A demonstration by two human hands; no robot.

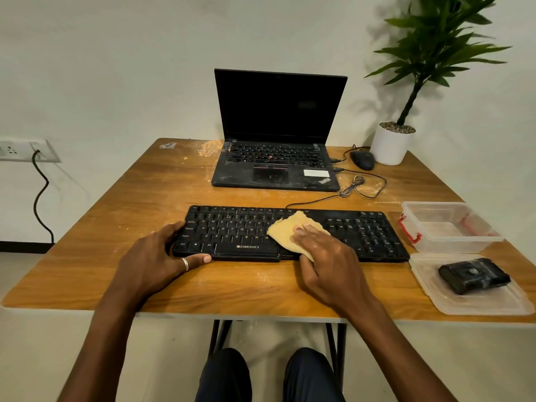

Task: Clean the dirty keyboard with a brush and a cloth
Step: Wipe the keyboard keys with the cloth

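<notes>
A black Zebronics keyboard [371, 233] lies across the wooden table [139, 198], in front of me. My left hand [150, 256] grips its left end, fingers over the top edge and thumb along the front. A yellow cloth [285, 230] lies on the middle keys. My right hand [327, 256] presses on the cloth with fingers spread over it, and the thumb pinches the cloth's near edge at the keyboard's front. A black blocky object [474, 275], possibly the brush, rests on a clear plastic lid [493, 303] at the right.
A dusty open laptop [275, 166] stands behind the keyboard. Behind and to its right are a black mouse [362, 160], a loose cable [356, 187] and a potted plant [391, 143]. A clear plastic box [446, 224] sits right of the keyboard. Crumbs and dust mark the tabletop.
</notes>
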